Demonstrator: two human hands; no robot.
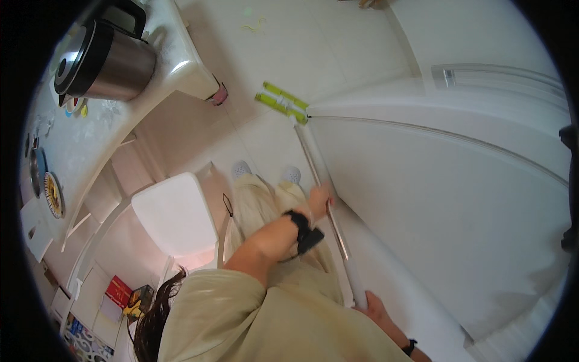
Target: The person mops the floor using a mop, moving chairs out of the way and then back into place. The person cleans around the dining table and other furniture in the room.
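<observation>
My left hand (321, 200), with a black strapped device at its wrist, grips the metal pole (338, 233) of a mop around the middle. Lower down, my right hand (373, 306) is wrapped around the mop's white handle end (356, 276). The pole slants away from me, close beside a white appliance or cabinet front. At its far end, the bright green mop head (282, 102) rests at floor level by the corner of that white front. Part of each hand is hidden by the angle.
A dining table (194, 81) to the left bears a steel kettle (122, 63) and a plate of food (53, 194). Beneath its edge stands a white chair (176, 215). The large white front (434, 190) borders my right side. Yellow-green scraps (255, 27) lie on the tiled floor.
</observation>
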